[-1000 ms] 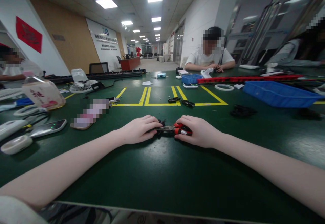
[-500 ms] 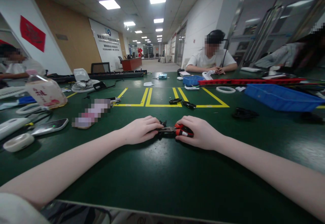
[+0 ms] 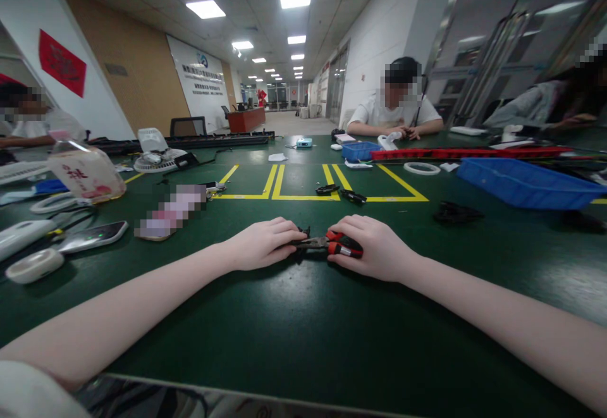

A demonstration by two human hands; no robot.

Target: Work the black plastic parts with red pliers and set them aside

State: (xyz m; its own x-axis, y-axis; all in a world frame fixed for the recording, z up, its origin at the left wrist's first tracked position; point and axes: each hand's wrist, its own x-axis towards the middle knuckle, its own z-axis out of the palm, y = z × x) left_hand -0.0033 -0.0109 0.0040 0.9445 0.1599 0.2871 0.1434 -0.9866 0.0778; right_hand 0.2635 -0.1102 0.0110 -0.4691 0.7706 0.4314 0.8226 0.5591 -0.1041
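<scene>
My right hand is closed around the red-and-black handles of a pair of pliers that lie low over the green table. The jaws point left toward my left hand. My left hand is curled, fingers pinched on a small black part at the pliers' tip. Both hands rest on the table near its middle.
Two small black parts lie on the yellow floor-tape lines ahead. A blue tray and a black item sit right. A phone, white devices and a bottle lie left. Other people sit at the far and side edges.
</scene>
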